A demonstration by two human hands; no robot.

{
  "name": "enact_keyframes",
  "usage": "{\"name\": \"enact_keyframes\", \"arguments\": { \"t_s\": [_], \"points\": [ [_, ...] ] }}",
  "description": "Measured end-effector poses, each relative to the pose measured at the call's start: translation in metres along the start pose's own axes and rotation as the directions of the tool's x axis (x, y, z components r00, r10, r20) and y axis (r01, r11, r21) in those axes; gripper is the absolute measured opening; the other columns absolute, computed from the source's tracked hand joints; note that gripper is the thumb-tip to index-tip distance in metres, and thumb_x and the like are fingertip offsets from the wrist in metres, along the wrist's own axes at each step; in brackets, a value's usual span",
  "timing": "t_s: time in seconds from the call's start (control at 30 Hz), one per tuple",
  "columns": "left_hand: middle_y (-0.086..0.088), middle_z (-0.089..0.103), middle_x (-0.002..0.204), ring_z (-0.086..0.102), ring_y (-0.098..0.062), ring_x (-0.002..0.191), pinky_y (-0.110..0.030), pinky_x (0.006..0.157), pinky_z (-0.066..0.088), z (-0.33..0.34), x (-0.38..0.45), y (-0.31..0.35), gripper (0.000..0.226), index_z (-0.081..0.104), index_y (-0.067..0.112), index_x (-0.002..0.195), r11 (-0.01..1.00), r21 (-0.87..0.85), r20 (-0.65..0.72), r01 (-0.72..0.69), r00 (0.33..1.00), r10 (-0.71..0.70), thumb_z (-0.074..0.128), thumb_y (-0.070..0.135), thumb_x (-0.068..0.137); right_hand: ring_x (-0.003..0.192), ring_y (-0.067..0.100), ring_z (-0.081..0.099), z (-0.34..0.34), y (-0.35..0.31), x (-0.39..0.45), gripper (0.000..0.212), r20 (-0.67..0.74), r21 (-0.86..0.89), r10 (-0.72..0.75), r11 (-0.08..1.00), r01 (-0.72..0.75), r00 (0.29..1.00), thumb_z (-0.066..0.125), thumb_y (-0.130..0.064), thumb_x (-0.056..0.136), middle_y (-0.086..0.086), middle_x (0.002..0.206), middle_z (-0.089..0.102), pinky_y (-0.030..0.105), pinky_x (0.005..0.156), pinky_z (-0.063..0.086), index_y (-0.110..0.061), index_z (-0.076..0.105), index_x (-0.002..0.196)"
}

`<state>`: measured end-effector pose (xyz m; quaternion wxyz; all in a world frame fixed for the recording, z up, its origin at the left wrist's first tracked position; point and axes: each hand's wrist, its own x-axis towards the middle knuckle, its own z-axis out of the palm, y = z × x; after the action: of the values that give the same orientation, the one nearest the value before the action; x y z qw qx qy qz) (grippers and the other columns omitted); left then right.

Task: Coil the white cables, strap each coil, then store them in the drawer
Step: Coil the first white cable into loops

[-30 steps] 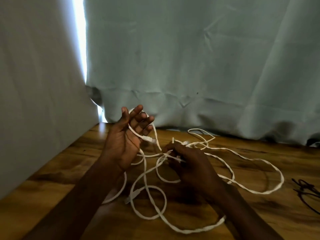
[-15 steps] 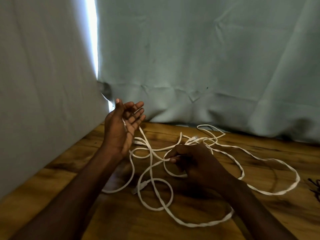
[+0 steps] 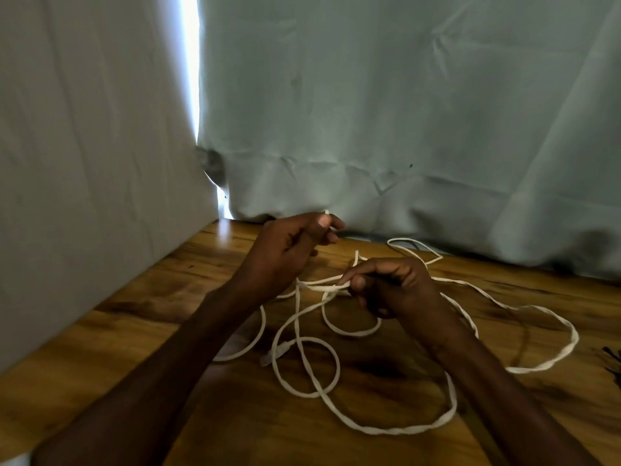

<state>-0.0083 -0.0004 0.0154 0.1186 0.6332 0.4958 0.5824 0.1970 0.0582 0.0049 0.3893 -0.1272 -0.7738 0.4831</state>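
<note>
Below and beside our right hand [image 3: 389, 285] the white cable [image 3: 304, 366] sprawls uncoiled on the table [image 3: 141, 317], left hand [image 3: 289, 245] closed on one end, right pinching a strand; coiling barely begun, strapping and storing remain.

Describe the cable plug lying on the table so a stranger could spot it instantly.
Start at the wooden table and find the loose white cable sprawled between the forearms. The plug lies below the left hand, a short stubby end, unlike the long thin loops.
</note>
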Motion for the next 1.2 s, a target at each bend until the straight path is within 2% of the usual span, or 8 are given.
{"name": "enact_keyframes", "arguments": {
  "t_s": [0.13,0.23,0.4,0.6,0.73,0.87,1.0,1.2],
  "points": [
    [-0.005,0.073,0.075,0.073,-0.020,0.069,-0.041,0.066,0.059,0.006,-0.004,0.004,0.034,0.074,0.023,0.113,0.995,0.070,0.101,-0.070,0.993,0.063,0.044,0.037,0.108,0.047,0.006,0.050,0.003,-0.002,0.000,0.012,-0.194,0.092,-0.081,0.991,0.100,0.978,0.069,-0.021,0.089,0.001,0.059,0.062,0.016,0.045,0.036,-0.018,0.081,0.088],
    [-0.010,0.059,0.054,0.055,-0.017,0.047,-0.027,0.052,0.042,0.013,-0.007,0.010,0.039,0.075,0.029,0.088,0.999,-0.022,0.167,-0.032,0.985,0.035,0.042,0.030,0.110,0.047,0.010,0.043,0.003,-0.003,0.001,0.013,-0.315,0.080,-0.100,0.988,0.131,0.944,0.068,-0.023,0.090,0.004,0.058,0.058,0.019,0.044,0.033,-0.019,0.081,0.088],
    [-0.011,0.037,0.043,0.028,-0.019,0.038,-0.026,0.046,0.027,0.015,-0.005,0.016,0.056,0.066,-0.006,0.076,0.961,-0.204,0.370,0.187,0.924,-0.101,0.036,0.028,0.110,0.057,0.002,0.055,0.001,0.001,0.004,0.010,-0.456,-0.168,-0.232,0.971,0.173,0.859,0.070,-0.016,0.095,-0.012,0.064,0.065,0.015,0.060,0.043,-0.010,0.077,0.093],
    [-0.001,0.026,0.045,0.012,-0.013,0.037,-0.023,0.039,0.011,0.012,-0.006,0.022,0.043,0.055,0.001,0.078,0.771,-0.421,0.592,0.477,0.789,-0.165,0.039,0.028,0.107,0.073,0.004,0.063,-0.006,0.010,0.004,0.019,-0.618,-0.305,-0.268,0.948,0.089,0.739,0.062,-0.016,0.103,-0.014,0.077,0.069,0.026,0.070,0.048,-0.024,0.073,0.090],
    [-0.001,0.036,0.050,0.027,-0.008,0.038,-0.025,0.039,0.015,0.013,-0.009,0.027,0.038,0.056,0.005,0.083,0.694,-0.427,0.732,0.579,0.672,-0.109,0.036,0.025,0.108,0.071,0.004,0.062,-0.008,0.013,0.006,0.019,-0.663,-0.374,-0.294,0.927,0.036,0.689,0.059,-0.018,0.104,-0.011,0.076,0.068,0.025,0.068,0.048,-0.018,0.073,0.091],
    [0.001,0.041,0.051,0.033,-0.005,0.039,-0.020,0.040,0.020,0.011,-0.012,0.023,0.033,0.056,0.006,0.088,0.578,-0.489,0.774,0.653,0.630,-0.057,0.040,0.027,0.105,0.067,0.002,0.059,-0.012,0.024,0.005,0.028,-0.499,-0.567,-0.264,0.820,-0.081,0.825,0.055,-0.043,0.104,-0.013,0.067,0.062,0.027,0.061,0.040,-0.029,0.067,0.081],
    [0.010,0.042,0.045,0.018,-0.006,0.037,-0.022,0.042,0.011,0.005,-0.004,0.010,0.030,0.058,0.013,0.084,0.263,-0.707,0.672,0.657,0.739,-0.041,0.041,0.028,0.104,0.067,0.013,0.060,-0.009,0.030,0.005,0.038,-0.313,-0.788,-0.198,0.600,-0.137,0.929,0.045,-0.050,0.105,-0.008,0.073,0.066,0.032,0.058,0.038,-0.026,0.068,0.088],
    [0.007,0.046,0.047,0.026,-0.006,0.036,-0.018,0.037,0.019,0.005,0.001,-0.003,0.027,0.052,0.014,0.091,0.142,-0.815,0.552,0.562,0.827,-0.111,0.033,0.024,0.107,0.072,0.022,0.065,-0.003,0.027,0.003,0.058,-0.171,-0.892,-0.116,0.440,-0.103,0.979,0.026,-0.062,0.101,0.001,0.083,0.073,0.033,0.061,0.048,-0.025,0.071,0.105]
  ]
}}
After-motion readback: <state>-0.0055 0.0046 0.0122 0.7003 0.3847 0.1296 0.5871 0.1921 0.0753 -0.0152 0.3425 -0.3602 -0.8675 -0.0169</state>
